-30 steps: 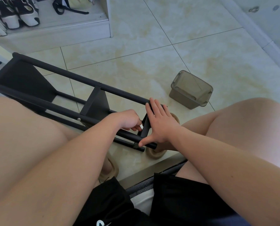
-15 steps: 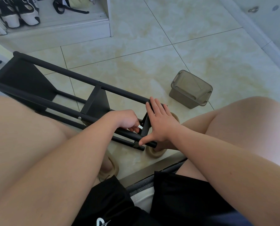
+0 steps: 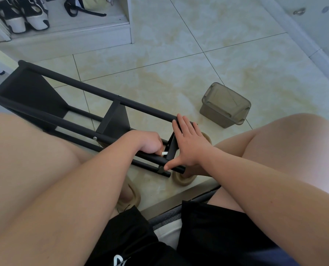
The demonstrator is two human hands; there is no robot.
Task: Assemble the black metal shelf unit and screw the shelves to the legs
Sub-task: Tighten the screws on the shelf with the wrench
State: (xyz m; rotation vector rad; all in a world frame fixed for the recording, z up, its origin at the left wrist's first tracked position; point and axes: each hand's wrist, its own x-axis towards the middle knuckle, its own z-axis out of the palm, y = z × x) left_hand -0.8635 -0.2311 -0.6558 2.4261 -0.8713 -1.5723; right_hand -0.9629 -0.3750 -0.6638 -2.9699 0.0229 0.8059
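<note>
The black metal shelf unit (image 3: 94, 96) lies on its side on the tiled floor, its round legs running from far left toward my knees. Two black shelves (image 3: 117, 120) sit fixed between the legs. My right hand (image 3: 188, 143) lies flat with straight fingers over the near shelf (image 3: 172, 150), thumb pressing on the front leg. My left hand (image 3: 150, 143) is curled just left of that shelf and pinches a small white tool (image 3: 164, 153) at the joint; its tip is hidden.
A translucent brown plastic box (image 3: 225, 105) lies overturned on the floor to the right. Beige slippers (image 3: 183, 179) sit under the frame's near end. A white shoe cabinet (image 3: 64, 33) with sneakers stands at the back left. My bare knees flank the frame.
My left hand has shifted slightly and the small white tool now shows between its fingers. My right hand and the frame have stayed in place.
</note>
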